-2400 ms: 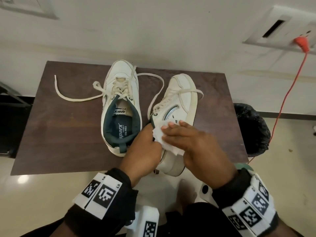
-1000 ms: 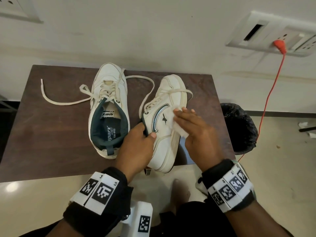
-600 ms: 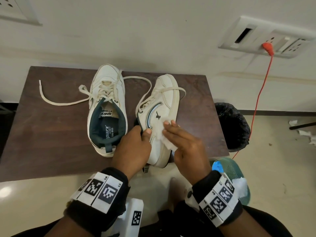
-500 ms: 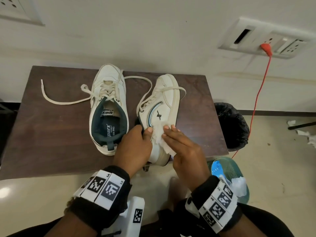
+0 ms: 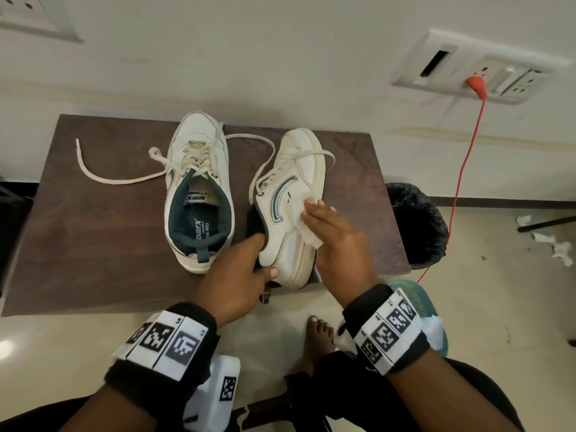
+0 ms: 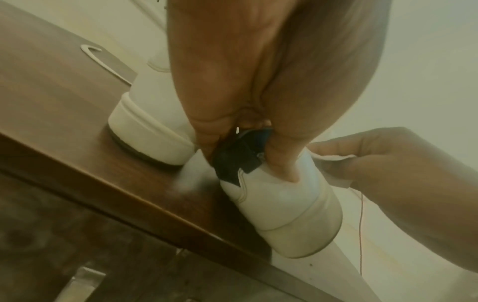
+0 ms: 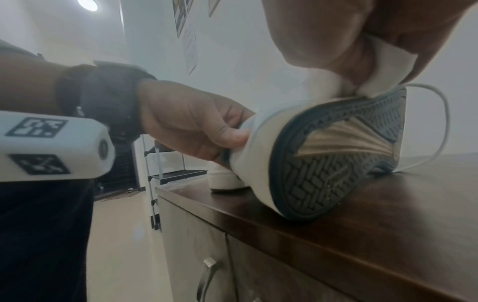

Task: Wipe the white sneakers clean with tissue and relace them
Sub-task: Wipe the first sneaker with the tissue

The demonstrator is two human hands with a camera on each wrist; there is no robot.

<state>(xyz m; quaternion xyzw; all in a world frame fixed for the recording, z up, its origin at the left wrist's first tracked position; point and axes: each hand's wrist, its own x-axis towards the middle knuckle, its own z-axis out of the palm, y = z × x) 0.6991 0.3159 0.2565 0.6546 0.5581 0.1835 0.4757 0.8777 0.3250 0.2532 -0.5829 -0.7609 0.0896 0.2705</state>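
Observation:
Two white sneakers lie on a brown table (image 5: 93, 232). The left sneaker (image 5: 199, 169) stands upright with loose laces. The right sneaker (image 5: 290, 188) is tipped on its side, sole (image 7: 336, 159) facing right. My left hand (image 5: 246, 269) grips its heel collar (image 6: 240, 157), thumb on the heel's outside. My right hand (image 5: 330, 232) holds a folded white tissue (image 5: 307, 235) and presses it on the sneaker's side near the sole edge. In the right wrist view the tissue (image 7: 383, 67) is pinched between thumb and fingers.
A loose lace (image 5: 103, 176) trails across the table's left part. A black bin bag (image 5: 417, 222) stands right of the table, with an orange cable (image 5: 464, 169) behind it. A green basket (image 5: 417, 294) and my bare foot (image 5: 318, 338) are on the floor below.
My right hand has slid the tissue forward along the sneaker's side, away from the heel. My left thumb has dropped lower on the heel. The left sneaker has not moved.

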